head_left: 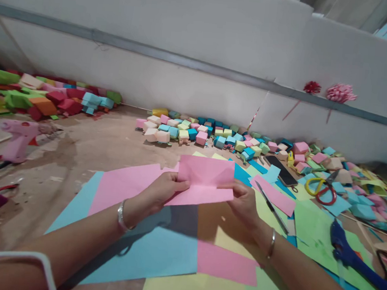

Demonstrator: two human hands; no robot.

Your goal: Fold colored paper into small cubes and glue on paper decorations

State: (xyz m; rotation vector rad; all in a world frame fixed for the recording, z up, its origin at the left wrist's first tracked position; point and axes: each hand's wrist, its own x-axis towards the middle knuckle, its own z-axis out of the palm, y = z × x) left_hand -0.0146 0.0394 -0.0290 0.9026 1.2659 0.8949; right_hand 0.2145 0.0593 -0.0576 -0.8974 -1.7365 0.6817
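Observation:
A folded pink paper [206, 178] is held up in front of me, above sheets spread on the floor. My left hand [162, 191] pinches its left edge, fingers closed on it. My right hand [242, 202] grips its right lower edge in the same way. Both wrists wear a metal bangle. Under the hands lie blue [157, 250], pink [122, 184], yellow and green sheets of paper.
Several small coloured paper boxes [194, 131] are piled along the wall. A phone [281, 170], scissors with yellow and red handles [321, 188], a pen [271, 207] and a blue glue gun [353, 256] lie at the right. A pink glue gun [19, 139] stands at the left.

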